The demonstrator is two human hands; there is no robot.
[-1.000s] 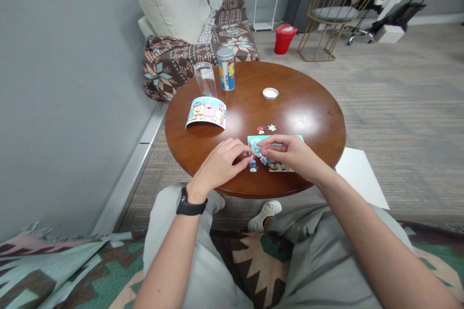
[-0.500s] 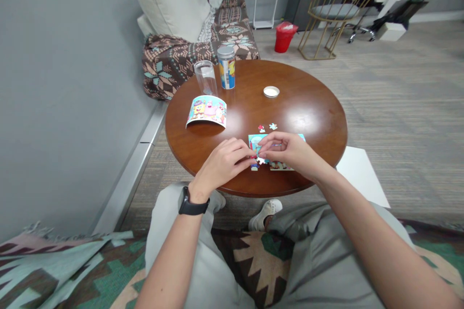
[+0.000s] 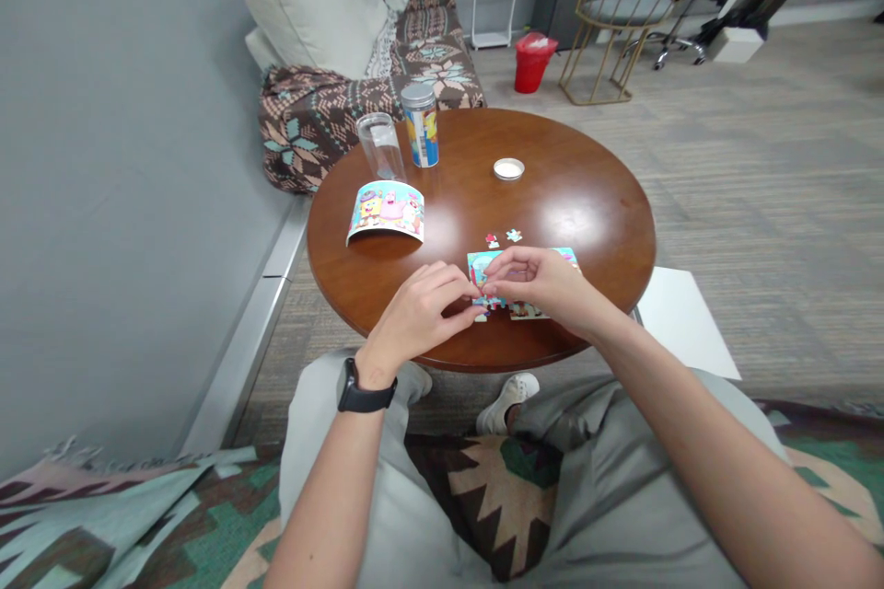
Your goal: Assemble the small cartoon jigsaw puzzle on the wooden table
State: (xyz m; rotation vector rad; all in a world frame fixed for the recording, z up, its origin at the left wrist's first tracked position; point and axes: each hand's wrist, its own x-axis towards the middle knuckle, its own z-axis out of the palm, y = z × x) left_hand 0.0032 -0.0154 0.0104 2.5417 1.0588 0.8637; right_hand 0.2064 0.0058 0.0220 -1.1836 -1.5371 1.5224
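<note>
A partly built cartoon jigsaw puzzle (image 3: 531, 309) lies near the front edge of the round wooden table (image 3: 594, 202). My left hand (image 3: 421, 313) rests at the puzzle's left edge with fingers pinched together against it. My right hand (image 3: 539, 281) hovers over the puzzle, its fingertips pinched on a small puzzle piece that is mostly hidden. Two loose puzzle pieces (image 3: 502, 238) lie just behind the puzzle.
A curled picture card (image 3: 385, 208), a clear glass (image 3: 380, 146), a printed can (image 3: 420, 124) and a small white lid (image 3: 508, 168) sit further back. A patterned sofa with pillows (image 3: 324, 9), a red bin (image 3: 532, 62) and a gold chair (image 3: 622, 18) stand behind. White paper (image 3: 680, 322) lies on the floor.
Both hands stay at the puzzle's left part; the right fingers have lifted slightly and pinched closer together. The camera has drifted a little.
</note>
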